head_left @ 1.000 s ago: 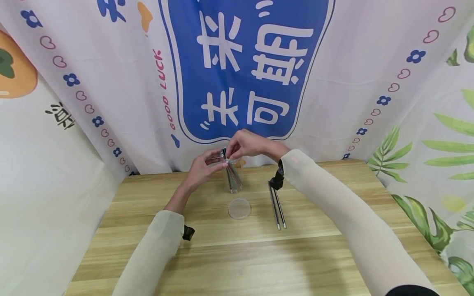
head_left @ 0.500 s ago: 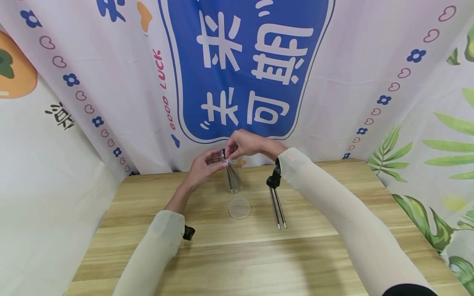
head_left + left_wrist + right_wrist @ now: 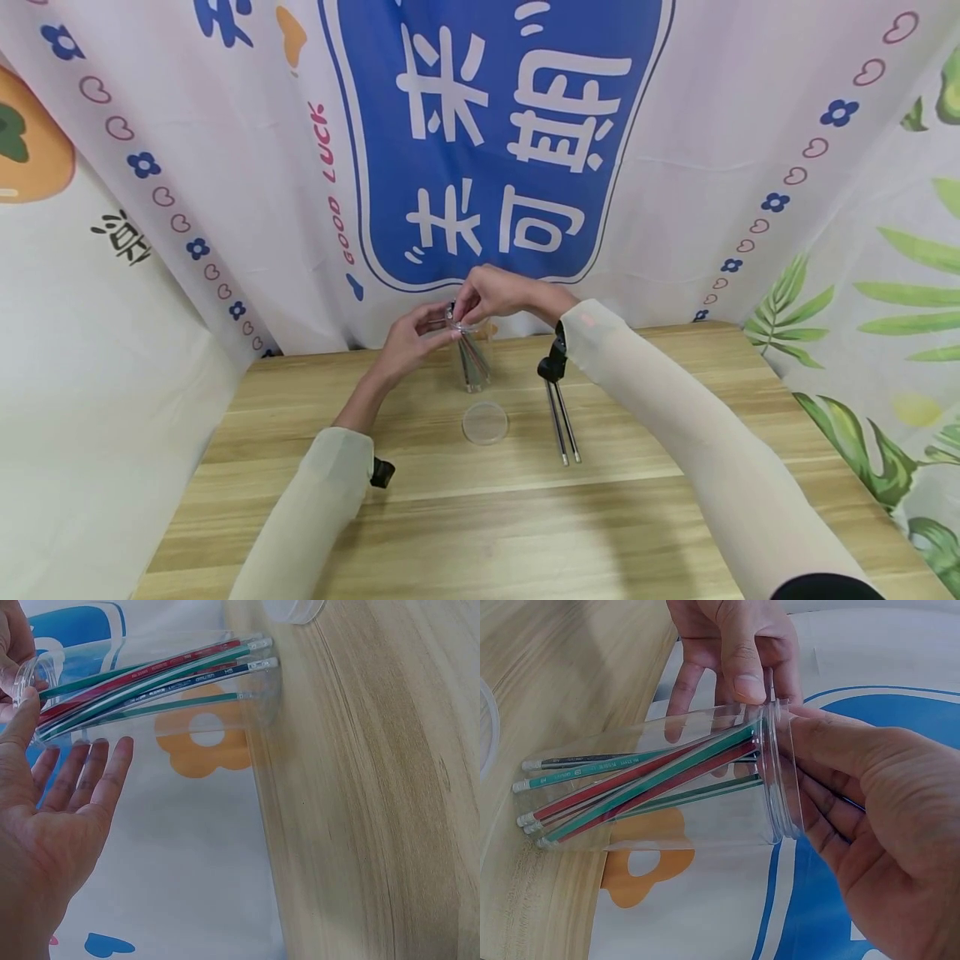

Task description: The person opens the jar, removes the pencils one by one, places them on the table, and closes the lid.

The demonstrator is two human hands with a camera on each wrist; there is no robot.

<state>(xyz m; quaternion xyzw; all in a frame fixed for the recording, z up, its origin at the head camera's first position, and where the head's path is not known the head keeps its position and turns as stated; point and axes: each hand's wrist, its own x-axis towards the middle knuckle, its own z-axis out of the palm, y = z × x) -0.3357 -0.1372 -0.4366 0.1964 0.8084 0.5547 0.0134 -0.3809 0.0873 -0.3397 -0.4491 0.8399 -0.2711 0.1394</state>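
Observation:
A clear plastic jar (image 3: 471,367) with several green, red and dark pencils (image 3: 649,776) inside stands near the table's back edge, their white-tipped ends at its bottom. My left hand (image 3: 408,340) holds the jar by its neck, thumb on the near side and fingers spread along the far side. Over the mouth, my right hand (image 3: 495,292) has its fingers bent at the rim. It seems to pinch a dark pencil, part of which shows among the fingers in the right wrist view; the fingertips are partly hidden.
A round clear lid (image 3: 484,423) lies on the wooden table (image 3: 420,533) in front of the jar. Two dark pencils (image 3: 564,425) lie side by side to the right, their far ends beneath my right wrist. A printed curtain (image 3: 660,208) hangs right behind the table.
My right hand has shifted slightly left over the jar mouth, its wrist going a little left too. The left hand and the jar have stayed in place.

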